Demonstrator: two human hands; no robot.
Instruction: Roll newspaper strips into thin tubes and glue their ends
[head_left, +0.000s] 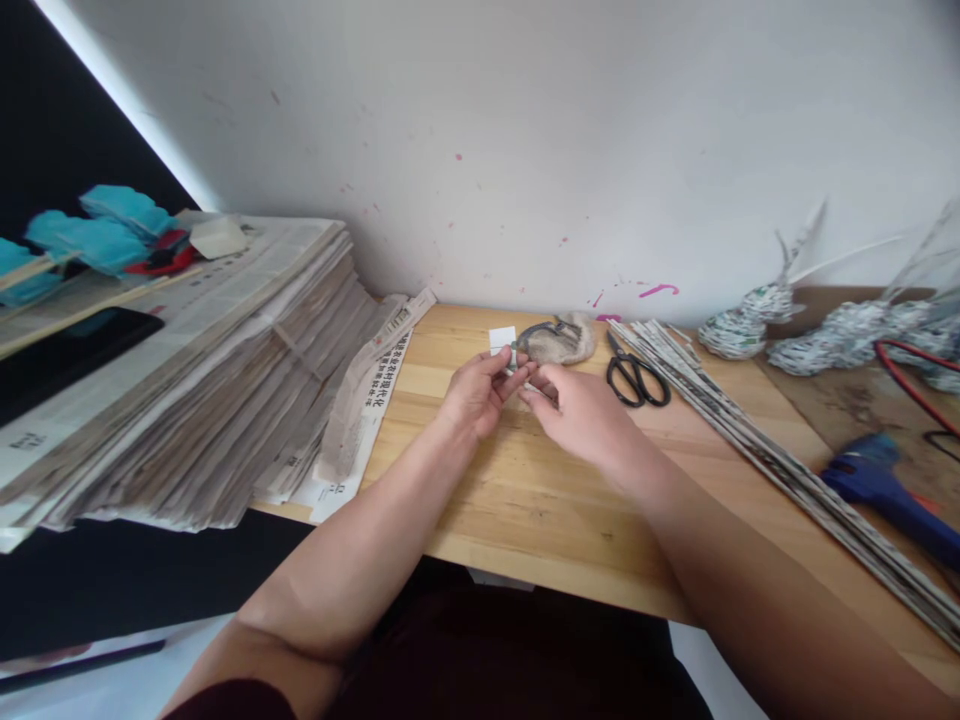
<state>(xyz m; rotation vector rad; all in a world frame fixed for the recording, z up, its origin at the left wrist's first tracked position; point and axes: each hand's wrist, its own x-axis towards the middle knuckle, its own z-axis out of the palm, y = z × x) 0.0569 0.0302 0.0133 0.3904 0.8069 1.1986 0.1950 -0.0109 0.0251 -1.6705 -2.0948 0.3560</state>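
Observation:
My left hand (484, 390) and my right hand (574, 405) meet over the middle of the wooden table. Pinched between the fingers of both is a small pale strip (517, 358); it looks like paper, and most of it is hidden by the fingers. Just behind the hands lies a beige cloth (574, 343) with a dark, curved thing on it. A small white card (502, 339) is beside the cloth. Black-handled scissors (637, 380) lie to the right of my right hand, blades pointing to the wall.
A tall stack of newspapers (300, 330) fills the left, bearing a phone (82, 330) and blue bundles (90, 240). Long thin newspaper tubes (772, 460) run along the right. Beyond them are a blue glue gun (885, 490) and woven paper shapes (746, 320). The wall stands close behind.

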